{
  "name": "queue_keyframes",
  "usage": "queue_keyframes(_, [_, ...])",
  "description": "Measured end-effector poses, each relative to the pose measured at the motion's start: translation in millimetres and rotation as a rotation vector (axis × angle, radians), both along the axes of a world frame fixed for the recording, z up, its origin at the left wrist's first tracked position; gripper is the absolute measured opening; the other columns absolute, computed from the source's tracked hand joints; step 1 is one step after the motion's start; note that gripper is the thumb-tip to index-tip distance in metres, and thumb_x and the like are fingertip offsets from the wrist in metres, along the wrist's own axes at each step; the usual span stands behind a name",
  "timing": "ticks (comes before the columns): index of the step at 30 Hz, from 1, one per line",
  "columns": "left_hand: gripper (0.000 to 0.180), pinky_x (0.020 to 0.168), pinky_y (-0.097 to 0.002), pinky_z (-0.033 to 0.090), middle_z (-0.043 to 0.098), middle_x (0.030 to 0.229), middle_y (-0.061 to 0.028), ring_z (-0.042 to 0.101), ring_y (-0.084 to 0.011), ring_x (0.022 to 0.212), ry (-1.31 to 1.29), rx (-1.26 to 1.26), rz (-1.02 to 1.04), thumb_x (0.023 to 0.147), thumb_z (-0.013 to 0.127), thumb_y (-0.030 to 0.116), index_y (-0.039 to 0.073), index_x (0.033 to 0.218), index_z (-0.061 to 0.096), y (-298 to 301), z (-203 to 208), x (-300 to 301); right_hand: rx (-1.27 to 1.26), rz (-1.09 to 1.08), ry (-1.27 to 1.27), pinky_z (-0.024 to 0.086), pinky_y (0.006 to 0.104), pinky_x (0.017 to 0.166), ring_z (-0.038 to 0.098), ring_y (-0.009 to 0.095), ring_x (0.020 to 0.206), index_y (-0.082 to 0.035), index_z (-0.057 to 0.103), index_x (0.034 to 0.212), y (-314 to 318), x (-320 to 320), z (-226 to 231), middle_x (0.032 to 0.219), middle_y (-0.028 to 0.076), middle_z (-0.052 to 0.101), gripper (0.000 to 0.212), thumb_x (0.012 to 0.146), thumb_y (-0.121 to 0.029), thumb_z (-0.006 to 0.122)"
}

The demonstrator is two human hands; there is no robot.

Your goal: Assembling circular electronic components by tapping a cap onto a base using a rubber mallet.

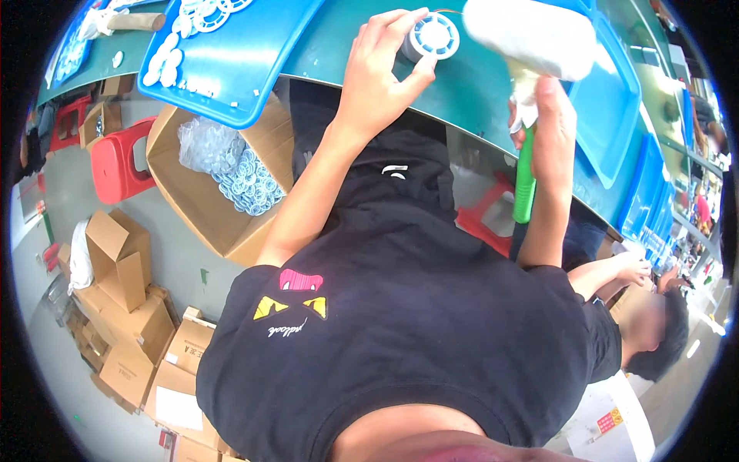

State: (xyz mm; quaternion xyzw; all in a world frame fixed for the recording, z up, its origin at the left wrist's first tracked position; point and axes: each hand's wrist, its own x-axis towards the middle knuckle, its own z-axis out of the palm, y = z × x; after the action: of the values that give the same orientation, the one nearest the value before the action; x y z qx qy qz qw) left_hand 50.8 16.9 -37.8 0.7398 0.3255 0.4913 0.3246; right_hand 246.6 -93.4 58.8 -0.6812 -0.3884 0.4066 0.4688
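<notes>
My left hand (379, 81) is closed on a small round part (435, 36) with a white slotted ring on top and a darker side. Its thumb and fingers grip opposite sides of the part, at the green tabletop (469, 92). My right hand (553, 127) is wrapped round the shaft of a mallet (531, 35) with a bulky white head. The green end of its handle sticks out below the hand. The mallet head is raised to the right of the round part, apart from it. A thin wire shows beside the part.
On the left a blue tray (265, 77) bears white rings and discs. Another blue tray (616, 138) lies to the right. A cardboard box (219, 231) with bagged rings stands below the table edge, near a red stool (123, 162). At the lower right sits another person (604, 331).
</notes>
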Motion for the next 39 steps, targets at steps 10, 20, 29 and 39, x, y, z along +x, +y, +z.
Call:
queue_keyframes(10, [0.046,0.101,-0.0428,0.047,0.059,0.124,-0.021,0.059,-0.0386,0.113,-0.319,0.482,-0.076,0.091,0.069,0.011,-0.001,0.135,0.062,32,-35,16,0.16,-0.01,0.171,0.039,0.023,0.046,0.05,0.007,0.053,-0.004,0.064,0.106,8,-1,-9,0.074,0.002,0.06,0.049,0.111,-0.049,0.047])
queue_keyframes(20, [0.044,0.111,-0.0404,0.045,0.062,0.136,-0.0176,0.058,-0.0299,0.129,0.093,0.009,-0.035,0.097,0.064,0.013,0.004,0.14,0.061,-5,17,0,0.089,-0.068,0.052,0.041,0.0226,0.047,0.051,0.006,0.054,-0.003,0.061,0.108,-2,-11,-28,0.077,0.001,0.06,0.049,0.109,-0.051,0.051])
queue_keyframes(29, [0.053,0.102,-0.0433,0.047,0.06,0.128,-0.0214,0.06,-0.0388,0.116,-0.258,0.468,-0.065,0.088,0.079,0.018,0.0,0.134,0.062,17,-11,11,0.018,-0.062,0.03,0.04,0.0243,0.045,0.049,0.008,0.052,0.001,0.061,0.118,-5,-11,-26,0.074,0.003,0.058,0.061,0.109,-0.057,0.044])
queue_keyframes(39, [0.059,0.106,-0.0451,0.044,0.059,0.131,-0.0227,0.057,-0.0411,0.12,-0.049,0.202,-0.022,0.091,0.075,0.019,-0.003,0.141,0.052,12,-11,5,-0.083,-0.001,-0.032,0.041,0.0238,0.044,0.05,0.009,0.05,-0.004,0.06,0.11,3,-18,-19,0.074,0.004,0.06,0.05,0.112,-0.05,0.04])
